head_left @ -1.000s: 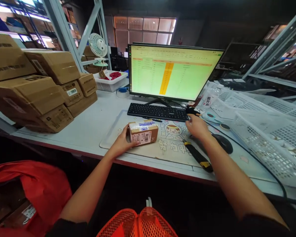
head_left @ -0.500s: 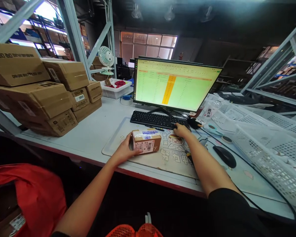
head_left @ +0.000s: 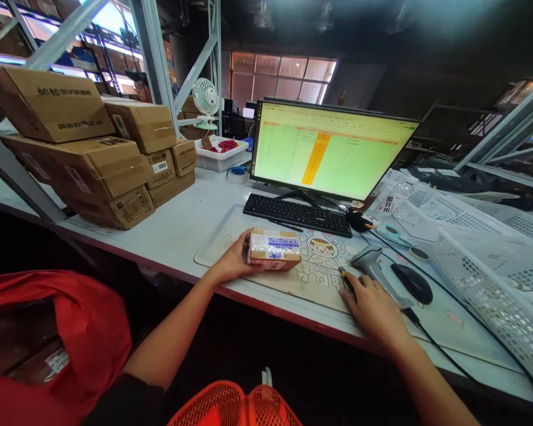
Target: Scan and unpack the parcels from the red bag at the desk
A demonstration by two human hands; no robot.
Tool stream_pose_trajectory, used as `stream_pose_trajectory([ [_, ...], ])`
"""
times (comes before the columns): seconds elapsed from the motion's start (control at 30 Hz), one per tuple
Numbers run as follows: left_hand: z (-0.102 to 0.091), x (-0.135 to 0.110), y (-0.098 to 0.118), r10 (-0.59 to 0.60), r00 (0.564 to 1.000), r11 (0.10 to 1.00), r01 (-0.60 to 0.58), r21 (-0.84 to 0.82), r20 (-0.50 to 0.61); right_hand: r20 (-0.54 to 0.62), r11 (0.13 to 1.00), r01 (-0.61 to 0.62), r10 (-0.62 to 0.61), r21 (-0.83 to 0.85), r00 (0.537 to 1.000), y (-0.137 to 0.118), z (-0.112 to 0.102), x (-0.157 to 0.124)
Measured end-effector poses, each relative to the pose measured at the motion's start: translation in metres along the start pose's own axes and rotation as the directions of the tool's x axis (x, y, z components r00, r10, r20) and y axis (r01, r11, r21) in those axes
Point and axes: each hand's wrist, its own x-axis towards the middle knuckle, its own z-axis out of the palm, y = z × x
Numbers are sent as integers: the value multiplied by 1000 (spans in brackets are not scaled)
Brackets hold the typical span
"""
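My left hand [head_left: 234, 260] grips the left end of a small taped cardboard box [head_left: 275, 248], which rests on the desk mat. White and blue labels cover the box's top. My right hand [head_left: 375, 305] lies low over the mat, thumb and fingers closed around a yellow-and-black tool that looks like a utility knife [head_left: 347, 283], mostly hidden by the fingers. Just beyond that hand lies a grey barcode scanner [head_left: 368, 258] with a cable. A black mouse [head_left: 411, 283] sits to its right.
A monitor [head_left: 333, 151] showing a spreadsheet stands behind a black keyboard [head_left: 297, 214]. Cardboard boxes [head_left: 93, 165] are stacked at left. White plastic baskets [head_left: 484, 266] crowd the right side. A red bag [head_left: 93, 319] holding parcels is at lower left.
My right hand has moved from the keyboard back toward me, onto the yellow-and-black tool beside the scanner. The box has tipped slightly so its top label faces me more.
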Motion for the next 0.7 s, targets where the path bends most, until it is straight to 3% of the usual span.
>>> stream_pose_trajectory([
  [0.07, -2, -2, 0, 1, 1000, 1000, -1, 14, 8, -40, 999, -30, 31, 21, 999, 2, 8, -2],
  [0.17, -5, -4, 1, 0, 999, 998, -2, 57, 35, 1, 993, -89, 89, 72, 996, 4, 9, 11],
  [0.27, -8, -7, 3, -23, 998, 997, 18, 75, 66, -34, 948, -98, 114, 304, 993, -1, -2, 26],
  [0.3, -8, -7, 3, -34, 997, 997, 29, 77, 74, -29, 890, -71, 94, 451, 995, -5, -7, 29],
  [0.37, -9, -8, 4, -43, 995, 997, 37, 75, 86, 7, 687, -7, 3, 727, 1000, -18, -16, 34],
  [0.43, -9, -8, 3, -34, 996, 997, 28, 67, 86, 3, 520, 42, -85, 853, 996, -35, -21, 38],
  [0.5, -8, -7, 1, -15, 996, 999, 10, 51, 89, -128, 502, 165, -106, 849, 986, -51, -21, 41],
  [0.6, -8, -7, -2, 24, 995, 999, -28, 40, 92, -355, 542, 353, -106, 763, 929, -67, -16, 43],
  [0.7, -8, -7, -4, 47, 995, 997, -51, 53, 87, -393, 544, 383, -104, 746, 914, -71, -11, 38],
])
